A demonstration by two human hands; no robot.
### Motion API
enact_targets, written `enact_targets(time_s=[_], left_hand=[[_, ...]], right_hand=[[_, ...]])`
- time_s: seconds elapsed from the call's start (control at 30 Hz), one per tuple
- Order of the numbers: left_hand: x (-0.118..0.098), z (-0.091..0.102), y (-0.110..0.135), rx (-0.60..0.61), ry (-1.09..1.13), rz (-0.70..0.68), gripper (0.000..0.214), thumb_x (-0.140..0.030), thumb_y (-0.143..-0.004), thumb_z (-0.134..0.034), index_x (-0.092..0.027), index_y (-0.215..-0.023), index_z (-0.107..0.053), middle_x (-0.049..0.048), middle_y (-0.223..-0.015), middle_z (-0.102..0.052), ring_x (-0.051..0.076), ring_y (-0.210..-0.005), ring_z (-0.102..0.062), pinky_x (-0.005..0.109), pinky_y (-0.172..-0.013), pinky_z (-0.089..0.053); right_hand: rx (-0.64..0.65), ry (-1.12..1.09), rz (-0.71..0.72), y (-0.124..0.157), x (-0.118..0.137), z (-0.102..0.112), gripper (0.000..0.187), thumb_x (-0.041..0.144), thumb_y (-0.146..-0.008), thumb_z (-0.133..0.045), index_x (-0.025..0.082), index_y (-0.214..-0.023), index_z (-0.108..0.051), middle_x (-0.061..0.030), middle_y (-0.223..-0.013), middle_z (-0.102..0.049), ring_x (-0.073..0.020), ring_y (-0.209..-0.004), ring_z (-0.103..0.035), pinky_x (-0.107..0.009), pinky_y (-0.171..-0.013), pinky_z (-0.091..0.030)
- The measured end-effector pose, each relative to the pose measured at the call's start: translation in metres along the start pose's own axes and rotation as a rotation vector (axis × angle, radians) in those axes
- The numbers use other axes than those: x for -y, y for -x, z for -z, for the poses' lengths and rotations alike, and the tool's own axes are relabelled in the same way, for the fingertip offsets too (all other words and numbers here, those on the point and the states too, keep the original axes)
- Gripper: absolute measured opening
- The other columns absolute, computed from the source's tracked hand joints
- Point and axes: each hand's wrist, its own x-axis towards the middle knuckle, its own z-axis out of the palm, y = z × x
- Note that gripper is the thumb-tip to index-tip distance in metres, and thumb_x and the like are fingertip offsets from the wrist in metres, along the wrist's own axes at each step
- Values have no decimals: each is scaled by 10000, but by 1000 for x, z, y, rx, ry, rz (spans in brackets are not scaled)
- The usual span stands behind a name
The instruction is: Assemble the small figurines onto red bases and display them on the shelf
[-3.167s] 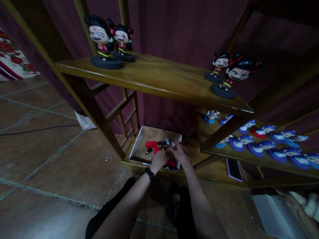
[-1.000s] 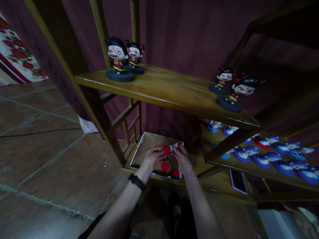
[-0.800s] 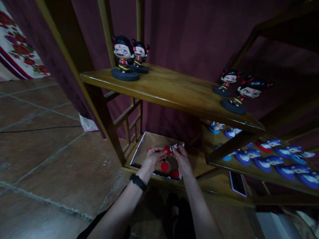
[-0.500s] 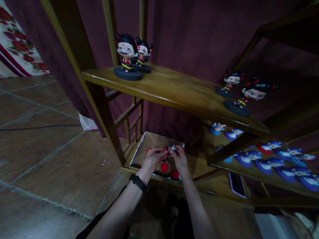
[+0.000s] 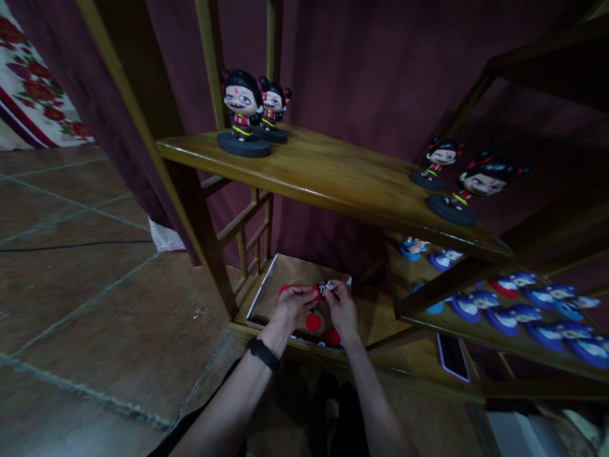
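Note:
Both my hands are over a shallow cardboard box (image 5: 267, 291) on the bottom shelf. Between them is a small figurine (image 5: 325, 289) with a red base and a dark and white body. My left hand (image 5: 294, 302) grips it by the base end, fingers closed. From the other side, my right hand (image 5: 342, 307) pinches the pale end of the figurine. Red round bases, such as one red disc (image 5: 313, 322) and another red base (image 5: 332, 337), lie in the box below my hands. My fingers hide part of the figurine.
Above my hands runs a wooden shelf (image 5: 333, 168) with black-haired figurines (image 5: 242, 108) at its left end and more at its right. Several blue-based figurines (image 5: 471, 301) stand on the lower right shelf. A phone (image 5: 453, 357) lies on the bottom board. A wooden post (image 5: 200, 235) rises at left.
My hands stay at nearly the same spot over the box, both still on the figurine. The view has shifted very slightly; nothing else has visibly moved.

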Motion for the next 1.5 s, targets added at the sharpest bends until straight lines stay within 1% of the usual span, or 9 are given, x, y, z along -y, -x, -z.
enact_targets(time_s=[0.23, 0.4, 0.63, 0.7, 0.8, 0.9, 1.03, 1.23, 1.5], left_hand=[[-6, 1, 4, -12, 35, 17, 136, -90, -541, -773, -90, -635, -674, 55, -634, -665, 126, -574, -624, 244, -621, -523], [-9, 6, 5, 26, 60, 46, 141, -84, -544, -773, -91, -627, -659, 51, -634, -662, 126, -588, -628, 231, -615, -520], [-9, 11, 2, -7, 41, 53, 176, -100, -527, -778, -91, -637, -641, 54, -638, -668, 118, -575, -621, 214, -600, -506], [-10, 11, 0, 0, 46, 43, 174, -97, -533, -772, -88, -641, -637, 58, -634, -667, 122, -568, -621, 219, -594, -508], [-15, 11, 0, -12, 79, 69, 147, -62, -573, -740, -90, -675, -638, 62, -648, -673, 131, -568, -630, 235, -605, -524], [-18, 10, 2, -19, 92, 117, 147, -15, -628, -685, -92, -746, -644, 74, -693, -685, 135, -590, -645, 233, -615, -536], [-16, 7, 6, 17, 69, 121, 214, -5, -648, -674, -114, -830, -645, 68, -736, -692, 127, -602, -654, 221, -612, -540], [-14, 1, 8, 17, 2, 61, 252, -49, -641, -702, -113, -880, -657, 77, -756, -700, 132, -612, -659, 232, -648, -551], [-10, -3, 6, 55, -31, 25, 207, -70, -611, -727, -93, -810, -678, 87, -745, -701, 139, -616, -657, 238, -644, -553]], right_hand=[[-1, 33, 1, 7, 18, 1, 207, 329, -764, -537, 288, -962, -580, 2, -889, -669, -177, -816, -612, -301, -749, -449], [52, 70, 11, 9, 24, 3, 209, 324, -761, -548, 318, -965, -589, 14, -868, -661, -191, -804, -608, -308, -740, -440], [89, 65, 51, 15, 28, -6, 210, 302, -777, -545, 322, -982, -583, -1, -940, -654, -205, -889, -588, -341, -828, -423], [59, -18, 41, 16, 26, -12, 244, 315, -779, -535, 300, -1019, -574, -12, -980, -645, -198, -919, -579, -350, -866, -417], [7, -262, -17, 15, 22, -17, 363, 340, -759, -550, 271, -1115, -534, -29, -1102, -609, -185, -1004, -551, -352, -918, -412], [-33, -490, -129, 15, 19, -14, 388, 358, -714, -598, 260, -1087, -564, -32, -1188, -571, -189, -1076, -526, -348, -922, -422], [80, -676, -270, 16, 19, -7, 380, 379, -635, -670, 235, -984, -625, -51, -1100, -626, -214, -984, -587, -347, -791, -497], [58, -699, -321, 14, 19, -5, 330, 359, -598, -705, 217, -890, -644, -37, -973, -666, -179, -857, -625, -327, -740, -519], [66, -666, -333, 11, 11, 4, 291, 378, -610, -691, 202, -835, -634, -32, -914, -668, -174, -795, -634, -317, -688, -530]])
